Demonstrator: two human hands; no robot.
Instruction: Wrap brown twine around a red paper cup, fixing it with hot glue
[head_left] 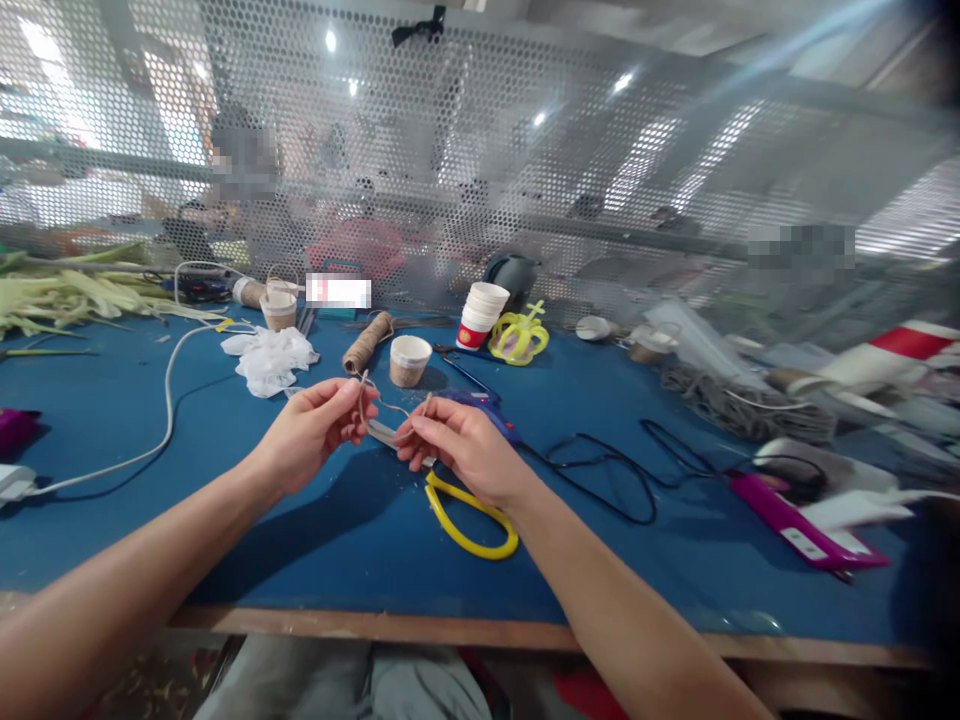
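Observation:
My left hand and my right hand are raised over the table, fingertips pinched. A thin piece of twine runs slack between them, one part in each hand. Below the hands lie scissors with yellow handles, their blades partly hidden by my right hand. Just beyond stands a small paper cup with a brown wrapped lower part. A roll of brown twine rests left of it. Behind my right hand is a blue tool, apparently a glue gun, partly covered.
Stacked paper cups and a yellow crown-shaped piece stand farther back. A crumpled white plastic bag lies left, near a white cable. Right are a black cord, purple power strip and grey cord bundle. Perforated metal rises behind.

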